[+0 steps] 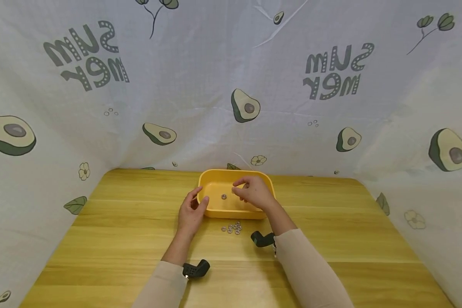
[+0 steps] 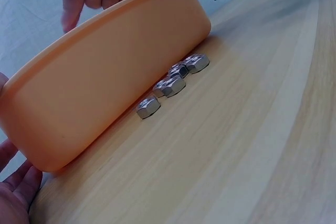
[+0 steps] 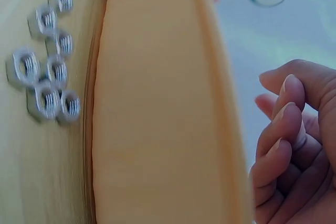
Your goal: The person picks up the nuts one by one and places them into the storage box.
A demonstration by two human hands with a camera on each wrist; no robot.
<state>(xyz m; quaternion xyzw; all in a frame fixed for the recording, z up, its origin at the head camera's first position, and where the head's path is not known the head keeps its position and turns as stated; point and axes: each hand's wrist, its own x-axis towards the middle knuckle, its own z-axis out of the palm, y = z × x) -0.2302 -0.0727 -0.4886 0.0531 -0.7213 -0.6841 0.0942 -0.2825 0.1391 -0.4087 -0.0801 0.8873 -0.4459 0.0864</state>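
Note:
A yellow plastic tray (image 1: 236, 214) with a raised rim stands on the table. My left hand (image 1: 191, 215) holds its left end, thumb over the near rim and fingers at the outer side. Over the tray's right half hovers my right hand (image 1: 256, 192), thumb and forefinger apart with a small gap between the tips. In the right wrist view the other fingers (image 3: 275, 156) are bent, and nothing shows between them. One hex nut (image 1: 224, 196) lies on the tray floor. Several more silver nuts (image 1: 235, 227) lie loosely grouped on the table, close in front of the tray.
The wooden table (image 1: 138, 231) reaches back to a white cloth (image 1: 200, 85) printed with avocados, which hangs behind and at both sides. Black wrist cameras (image 1: 196, 269) sit on both forearms, low over the table.

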